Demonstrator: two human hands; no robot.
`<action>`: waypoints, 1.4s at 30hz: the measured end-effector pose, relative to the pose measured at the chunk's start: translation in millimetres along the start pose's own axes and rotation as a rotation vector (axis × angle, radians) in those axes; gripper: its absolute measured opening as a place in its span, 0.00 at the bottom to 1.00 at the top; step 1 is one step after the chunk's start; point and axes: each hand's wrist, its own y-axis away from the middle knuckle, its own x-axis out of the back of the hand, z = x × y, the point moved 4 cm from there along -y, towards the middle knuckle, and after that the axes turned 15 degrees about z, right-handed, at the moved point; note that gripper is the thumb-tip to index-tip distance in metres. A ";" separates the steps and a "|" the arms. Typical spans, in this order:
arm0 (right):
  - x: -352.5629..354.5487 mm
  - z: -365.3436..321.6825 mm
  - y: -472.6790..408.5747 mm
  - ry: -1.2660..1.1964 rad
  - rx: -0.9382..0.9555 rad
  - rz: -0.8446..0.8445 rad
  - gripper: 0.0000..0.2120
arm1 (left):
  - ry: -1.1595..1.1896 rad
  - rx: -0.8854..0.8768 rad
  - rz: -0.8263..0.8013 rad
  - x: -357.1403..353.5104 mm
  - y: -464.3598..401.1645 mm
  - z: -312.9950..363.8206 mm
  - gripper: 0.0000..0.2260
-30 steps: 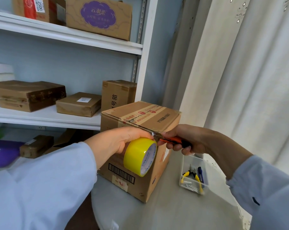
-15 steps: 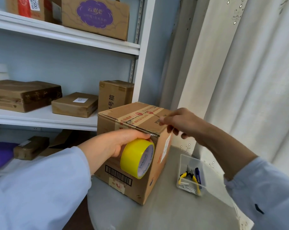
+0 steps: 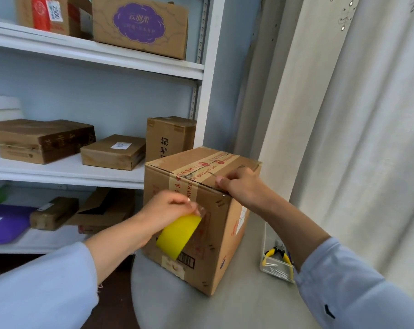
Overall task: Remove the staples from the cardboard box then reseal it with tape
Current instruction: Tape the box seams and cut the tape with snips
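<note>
We have the brown cardboard box (image 3: 201,224) standing upright on the pale round desk (image 3: 237,312), one corner edge turned toward us, its top flaps closed under a band of printed tan tape (image 3: 206,166) that runs from the far right of the lid to the near left and down the left face. That band gives the seam's long axis, and we judge the new strip must follow the same line.

Our left hand (image 3: 168,210) grips the yellow roll of packing tape (image 3: 178,236), held against the box's left face below the top edge, and a short clear length looks peeled up at its fingertips (image 3: 196,211). Our right hand (image 3: 239,186) rests on the near top edge of the box, fingers curled and pinching at the lid; what it pinches is too small to tell.

So the seam lies up and to the far right of the roll, with the right hand already on the lid and the nearer of the two to it.

Right of the box, a clear plastic tray (image 3: 276,267) holds yellow-handled pliers (image 3: 278,256) and loose metal pieces, perhaps pulled staples
</note>
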 end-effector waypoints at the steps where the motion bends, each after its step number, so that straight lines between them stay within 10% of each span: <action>1: -2.3 -1.1 0.1 0.070 0.032 0.022 0.17 | -0.063 -0.125 0.113 10.0 -3.7 9.4 0.06; 4: -5.1 -5.6 5.0 0.293 0.158 0.087 0.15 | -0.335 -0.367 0.261 28.1 -15.7 28.9 0.08; 13: 18.4 -1.0 6.0 0.446 0.229 0.197 0.18 | -0.707 -0.377 0.177 14.1 -7.0 27.1 0.08; 21: 43.4 23.8 -2.7 0.478 0.208 0.405 0.14 | -0.274 -0.245 0.170 28.2 3.7 44.0 0.07; 28: 10.0 9.7 -2.9 0.506 0.288 0.246 0.17 | -0.140 -0.220 0.046 5.0 30.0 47.5 0.09; 39: 28.9 -10.6 26.9 -0.336 0.085 -0.107 0.24 | 0.165 -0.007 -0.006 -3.9 17.1 54.3 0.07; 42: 23.6 -19.3 36.1 -0.367 0.092 -0.221 0.10 | 0.149 0.010 0.016 -3.1 18.1 54.6 0.08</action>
